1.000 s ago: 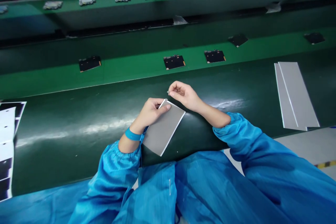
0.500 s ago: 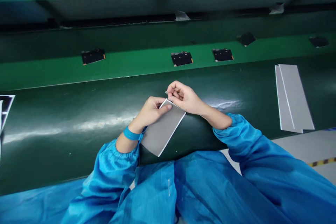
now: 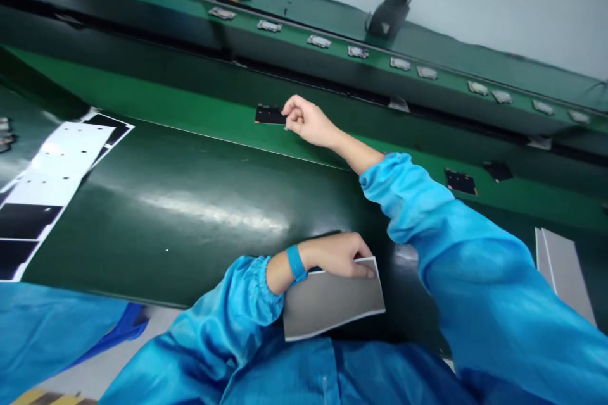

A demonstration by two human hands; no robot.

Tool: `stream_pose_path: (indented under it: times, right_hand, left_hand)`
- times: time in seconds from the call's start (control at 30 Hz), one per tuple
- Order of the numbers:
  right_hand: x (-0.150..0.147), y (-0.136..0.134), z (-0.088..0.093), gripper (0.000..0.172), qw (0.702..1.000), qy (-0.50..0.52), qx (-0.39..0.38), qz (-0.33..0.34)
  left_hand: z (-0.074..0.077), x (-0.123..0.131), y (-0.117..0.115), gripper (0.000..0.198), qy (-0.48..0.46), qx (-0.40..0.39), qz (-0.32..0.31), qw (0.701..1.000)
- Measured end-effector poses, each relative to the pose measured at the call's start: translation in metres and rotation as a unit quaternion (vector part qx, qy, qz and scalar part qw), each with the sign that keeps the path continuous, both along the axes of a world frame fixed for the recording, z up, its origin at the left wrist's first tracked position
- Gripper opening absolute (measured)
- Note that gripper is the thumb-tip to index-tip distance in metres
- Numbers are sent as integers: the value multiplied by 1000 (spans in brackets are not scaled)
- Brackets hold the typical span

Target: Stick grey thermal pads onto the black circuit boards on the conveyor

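Where the dark green bench (image 3: 190,215) met the paler green belt (image 3: 156,107), the right arm was stretched far forward, since the parts sat out there. Black-and-white backing strips (image 3: 52,183) lay at bench left. Grey sheet (image 3: 332,304) sat at the near bench edge, over the lap, with the left hand (image 3: 339,254) pinching its top edge, seemingly parked out of the reach's way. Right hand (image 3: 306,120): fingertips pressed together, touching the small black panel (image 3: 270,115) on the belt.

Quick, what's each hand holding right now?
Left hand: closed on the grey sheet.
Right hand: fingers curled at the black board; grip cannot be told.
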State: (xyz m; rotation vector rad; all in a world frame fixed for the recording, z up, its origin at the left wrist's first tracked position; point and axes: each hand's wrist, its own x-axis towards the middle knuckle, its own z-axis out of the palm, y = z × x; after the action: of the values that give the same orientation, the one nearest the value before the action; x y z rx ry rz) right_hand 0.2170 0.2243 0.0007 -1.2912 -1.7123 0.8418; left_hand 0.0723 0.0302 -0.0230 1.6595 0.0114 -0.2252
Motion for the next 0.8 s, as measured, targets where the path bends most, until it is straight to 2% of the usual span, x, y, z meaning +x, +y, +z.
stream_pose_path:
  times: [0.1, 0.23, 0.43, 0.8]
  right_hand:
    - [-27, 56, -7, 27, 998, -47, -35, 12]
    - [-41, 86, -24, 31, 994, -82, -75, 0]
    - [-34, 85, -37, 32, 990, -122, -68, 3]
    - [-20, 68, -31, 28, 981, -188, -53, -1]
  left_hand:
    - [-3, -2, 2, 20, -2, -7, -30, 1000]
    - [-6, 1, 1, 16, -42, 0, -43, 998]
    - [-4, 6, -7, 11, -55, 25, -57, 997]
    - [1, 5, -9, 13, -55, 42, -56, 996]
